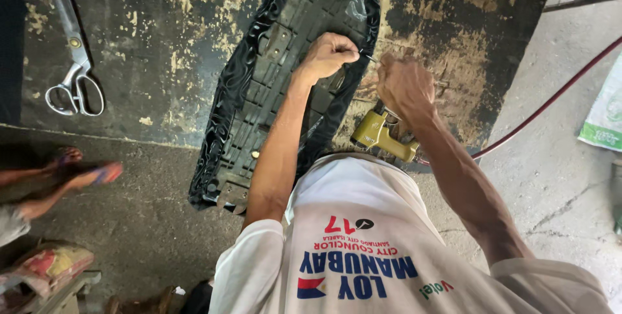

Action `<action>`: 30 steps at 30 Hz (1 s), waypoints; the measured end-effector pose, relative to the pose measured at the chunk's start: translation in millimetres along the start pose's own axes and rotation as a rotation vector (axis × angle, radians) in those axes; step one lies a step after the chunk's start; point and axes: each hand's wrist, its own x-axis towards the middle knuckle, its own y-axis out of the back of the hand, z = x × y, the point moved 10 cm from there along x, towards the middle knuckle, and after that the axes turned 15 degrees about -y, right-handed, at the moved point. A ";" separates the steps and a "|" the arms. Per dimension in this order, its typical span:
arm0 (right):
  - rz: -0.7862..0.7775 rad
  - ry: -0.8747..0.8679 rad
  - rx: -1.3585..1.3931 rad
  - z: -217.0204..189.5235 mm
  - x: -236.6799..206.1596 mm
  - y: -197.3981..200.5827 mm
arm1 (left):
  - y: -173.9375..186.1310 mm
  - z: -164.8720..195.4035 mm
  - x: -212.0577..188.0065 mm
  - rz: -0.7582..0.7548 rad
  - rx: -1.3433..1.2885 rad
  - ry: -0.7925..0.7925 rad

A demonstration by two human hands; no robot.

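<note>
An upturned motorcycle seat (272, 94) lies on a worn black board (162, 42), its black ribbed plastic base facing up and glossy black vinyl wrapped over its rim. My left hand (327, 55) pinches the vinyl cover at the seat's right edge. Just to its right, my right hand (405, 87) is closed in a fist around a thin metal tool (372, 59), whose tip points at the pinched spot. How the tool ends inside the fist is hidden. A gold-coloured air stapler (382, 134) lies on the board right under my right wrist.
A red hose (551, 100) runs from the stapler across the concrete floor to the upper right. Large steel scissors (74, 71) lie on the board at the far left. Another person's sandalled feet (78, 171) stand at the left. A green-and-white bag (606, 113) sits at the right edge.
</note>
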 end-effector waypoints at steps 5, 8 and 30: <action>0.011 0.050 -0.055 -2.8 15.0 -9.0 | 2.6 2.3 0.8 0.034 0.076 0.021; -0.040 0.009 -0.048 -1.0 25.0 -17.9 | 1.9 8.4 0.8 0.031 0.053 0.005; 0.079 -0.249 0.694 55.1 43.2 -15.0 | 7.6 14.7 5.2 -0.013 0.236 -0.009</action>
